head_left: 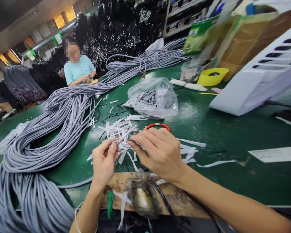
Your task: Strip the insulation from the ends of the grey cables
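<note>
My left hand (104, 160) pinches the end of a grey cable (75, 185) between thumb and fingers. A pale strip (129, 132) sticks out beyond the fingertips, up and to the right. My right hand (160, 150) is beside it, thumb and forefinger closed on a thin wire at the cable end; its exact shape is hard to make out. Under both hands lies a scatter of white paper-like strips (118, 126). A red-orange loop handle (158, 125) shows just behind my right knuckles, the rest of it hidden.
Long bundles of grey cable (70, 129) cover the table's left and back. A clear bag (152, 98) holds short grey pieces. Below my hands a wooden board (179, 202) carries a taped device (143, 194). A white slotted unit (254, 77) stands right. A co-worker (79, 69) sits across.
</note>
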The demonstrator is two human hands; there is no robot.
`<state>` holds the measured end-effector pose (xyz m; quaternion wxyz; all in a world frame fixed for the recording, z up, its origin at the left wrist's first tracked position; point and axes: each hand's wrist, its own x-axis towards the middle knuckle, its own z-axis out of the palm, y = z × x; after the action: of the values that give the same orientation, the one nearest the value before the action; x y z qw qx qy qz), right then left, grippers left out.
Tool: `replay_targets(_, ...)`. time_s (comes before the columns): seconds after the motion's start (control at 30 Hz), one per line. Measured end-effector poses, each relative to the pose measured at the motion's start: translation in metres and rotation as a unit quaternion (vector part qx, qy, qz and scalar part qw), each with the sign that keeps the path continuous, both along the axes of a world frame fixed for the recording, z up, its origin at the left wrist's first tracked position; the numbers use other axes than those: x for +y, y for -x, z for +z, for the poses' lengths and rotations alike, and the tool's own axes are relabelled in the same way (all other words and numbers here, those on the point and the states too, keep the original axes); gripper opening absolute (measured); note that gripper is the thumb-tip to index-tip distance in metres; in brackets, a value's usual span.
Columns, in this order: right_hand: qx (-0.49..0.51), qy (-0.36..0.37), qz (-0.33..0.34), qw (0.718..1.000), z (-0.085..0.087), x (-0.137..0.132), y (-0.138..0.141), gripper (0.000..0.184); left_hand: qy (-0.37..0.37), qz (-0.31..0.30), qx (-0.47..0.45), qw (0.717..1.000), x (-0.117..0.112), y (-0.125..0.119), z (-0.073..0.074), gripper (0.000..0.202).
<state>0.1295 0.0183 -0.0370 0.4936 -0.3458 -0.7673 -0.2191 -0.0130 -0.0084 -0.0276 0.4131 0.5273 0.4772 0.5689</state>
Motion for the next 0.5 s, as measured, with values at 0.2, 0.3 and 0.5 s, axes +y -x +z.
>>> replay_targets(0.2,0.009,0.011,0.034,0.999,0.0002,-0.0002,-0.0015,0.015,-0.003,-0.002,0.044,0.999,-0.0017,-0.0001,0.0003,0.033)
replay_targets(0.3,0.031,0.036,0.064,0.997,-0.0011,0.0011,-0.0014,0.014,-0.005,-0.008,0.066,0.998,-0.003,0.001,0.0011,0.032)
replay_targets(0.5,0.115,0.139,0.155,0.971,-0.0034,0.0033,0.0009,0.014,-0.012,-0.018,0.075,0.997,-0.004,0.0029,0.0013,0.032)
